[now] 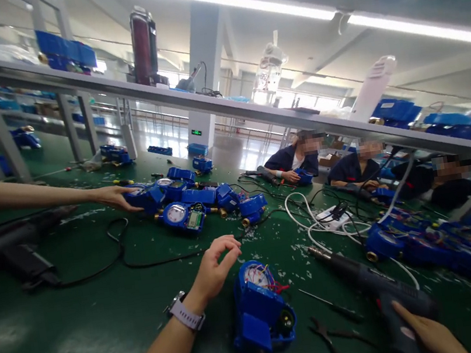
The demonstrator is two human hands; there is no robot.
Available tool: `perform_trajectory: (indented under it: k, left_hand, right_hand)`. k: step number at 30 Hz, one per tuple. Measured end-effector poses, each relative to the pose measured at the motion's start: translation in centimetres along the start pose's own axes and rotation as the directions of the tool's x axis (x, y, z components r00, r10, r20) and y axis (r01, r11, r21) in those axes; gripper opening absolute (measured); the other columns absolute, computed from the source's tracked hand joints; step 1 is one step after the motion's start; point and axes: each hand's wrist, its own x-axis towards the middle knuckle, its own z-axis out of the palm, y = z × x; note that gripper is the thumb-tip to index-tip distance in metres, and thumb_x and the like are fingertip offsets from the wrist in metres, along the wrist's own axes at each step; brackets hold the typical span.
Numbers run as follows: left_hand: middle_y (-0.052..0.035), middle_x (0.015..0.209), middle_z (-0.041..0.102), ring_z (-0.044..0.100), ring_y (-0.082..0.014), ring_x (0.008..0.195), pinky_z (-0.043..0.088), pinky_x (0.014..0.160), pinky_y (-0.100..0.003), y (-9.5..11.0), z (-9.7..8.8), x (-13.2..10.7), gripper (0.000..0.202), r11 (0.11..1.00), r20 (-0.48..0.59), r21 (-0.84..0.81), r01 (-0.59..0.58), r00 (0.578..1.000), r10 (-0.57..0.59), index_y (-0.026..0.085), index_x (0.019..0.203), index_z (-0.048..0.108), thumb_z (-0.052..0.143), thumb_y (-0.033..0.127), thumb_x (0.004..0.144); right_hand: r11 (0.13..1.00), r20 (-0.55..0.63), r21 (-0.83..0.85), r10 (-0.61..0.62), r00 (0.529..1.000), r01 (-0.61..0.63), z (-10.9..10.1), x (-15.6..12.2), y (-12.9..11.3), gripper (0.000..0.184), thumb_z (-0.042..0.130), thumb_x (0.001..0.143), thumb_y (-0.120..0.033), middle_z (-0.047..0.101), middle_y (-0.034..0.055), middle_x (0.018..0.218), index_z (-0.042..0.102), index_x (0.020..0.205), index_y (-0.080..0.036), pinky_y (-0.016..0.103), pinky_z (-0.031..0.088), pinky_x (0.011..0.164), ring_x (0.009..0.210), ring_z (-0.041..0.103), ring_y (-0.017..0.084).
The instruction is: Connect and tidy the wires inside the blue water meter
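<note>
A worker's left hand [211, 270] hovers with its fingers spread and empty over a green bench [83, 317], just beside a blue water meter [262, 311] that lies close to the near edge, dial up and red wires spilling from its top. The right hand [430, 336] is closed around the grip of a black electric driver [366, 283], whose nose rests on the bench to the meter's right. The meter looks heavy and rigid, with a brass fitting below. Its blue body seems the safest place to hold it, well clear of the loose wires and the dial face. A small wrench [327, 331] lies between meter and driver. Farther off, a co-worker's hand [115, 197] touches one of a cluster of meters [187, 207]. A black cable [118, 253] trails across the bench, with a white power strip [332, 218] beyond.
</note>
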Motion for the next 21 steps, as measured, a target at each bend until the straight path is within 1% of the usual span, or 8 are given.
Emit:
perform_trajectory:
  k: [4,7,8,10,12,14,17,21]
  left_hand:
    - [-0.0101,0.106,0.071,0.049,-0.0325,0.126,0.036,0.108,-0.049,0.8,0.0,-0.1,0.022,0.999,0.165,0.021,0.025,0.986,-0.028,0.024,0.074,0.075,0.060,0.037,0.083]
    - [-0.0096,0.115,0.068,0.039,-0.0329,0.135,0.030,0.112,-0.052,1.1,0.2,-0.2,0.020,0.997,0.284,0.011,0.077,0.956,-0.077,0.025,0.080,0.076,0.060,0.037,0.082]
    - [-0.0092,0.116,0.068,0.037,-0.0328,0.137,0.028,0.113,-0.052,1.1,0.3,-0.2,0.019,0.996,0.299,0.005,0.093,0.950,-0.090,0.025,0.080,0.076,0.061,0.037,0.082]
    - [-0.0084,0.116,0.067,0.035,-0.0330,0.138,0.026,0.114,-0.053,1.3,0.6,-0.2,0.016,0.992,0.316,-0.003,0.123,0.942,-0.115,0.026,0.080,0.075,0.063,0.037,0.080]
    - [-0.0079,0.117,0.067,0.034,-0.0339,0.139,0.024,0.114,-0.055,1.4,0.9,-0.2,0.014,0.989,0.333,-0.004,0.151,0.933,-0.141,0.026,0.079,0.075,0.065,0.036,0.079]
    - [-0.0075,0.118,0.067,0.033,-0.0348,0.139,0.023,0.114,-0.056,1.6,1.1,-0.2,0.012,0.985,0.349,-0.002,0.174,0.923,-0.162,0.026,0.078,0.074,0.067,0.035,0.077]
    - [-0.0076,0.115,0.069,0.035,-0.0342,0.138,0.022,0.114,-0.055,1.8,1.5,-0.4,0.009,0.982,0.343,-0.013,0.188,0.923,-0.172,0.024,0.074,0.072,0.068,0.032,0.076]
    - [-0.0088,0.111,0.069,0.037,-0.0326,0.136,0.024,0.113,-0.051,2.1,2.0,-0.8,0.010,0.982,0.298,-0.017,0.191,0.938,-0.177,0.019,0.071,0.066,0.067,0.028,0.075]
  right_hand:
    - [0.933,-0.024,-0.355,-0.068,0.997,0.055,-0.2,0.7,-4.7,0.026,0.088,0.042,-0.034,0.061,0.0148,0.055,0.066,0.052,-0.022,0.033,0.039,0.028,0.040,0.054,0.027]
    - [0.888,0.054,-0.391,-0.241,0.969,0.243,3.3,-2.4,-7.2,0.044,0.079,0.053,-0.053,0.070,0.0096,0.089,0.075,0.090,-0.029,0.034,0.053,0.051,0.070,0.065,0.028]
    - [0.872,0.146,-0.342,-0.319,0.936,0.351,5.1,-4.1,-7.8,0.054,0.075,0.058,-0.059,0.069,0.0059,0.103,0.072,0.104,-0.032,0.034,0.056,0.070,0.085,0.066,0.027]
    - [0.762,0.372,-0.127,-0.557,0.743,0.635,9.1,-7.9,-8.8,0.059,0.068,0.068,-0.060,0.067,0.0099,0.113,0.068,0.113,-0.022,0.041,0.049,0.094,0.104,0.062,0.030]
    - [0.651,0.505,0.015,-0.660,0.556,0.759,12.8,-11.3,-9.4,0.051,0.063,0.079,-0.054,0.065,0.0105,0.118,0.065,0.116,-0.020,0.042,0.043,0.101,0.113,0.057,0.030]
    - [0.620,0.600,0.102,-0.662,0.449,0.778,15.8,-13.6,-9.7,0.046,0.060,0.085,-0.048,0.063,0.0092,0.120,0.061,0.122,-0.021,0.041,0.041,0.102,0.116,0.055,0.027]
    - [0.673,0.684,0.212,-0.620,0.384,0.709,18.6,-15.0,-9.7,0.043,0.059,0.087,-0.047,0.065,0.0074,0.112,0.058,0.121,-0.022,0.037,0.043,0.097,0.109,0.058,0.025]
    - [0.744,0.735,0.251,-0.563,0.379,0.619,20.6,-15.3,-9.6,0.030,0.057,0.087,-0.047,0.065,0.0051,0.088,0.063,0.092,-0.018,0.031,0.045,0.078,0.084,0.059,0.021]
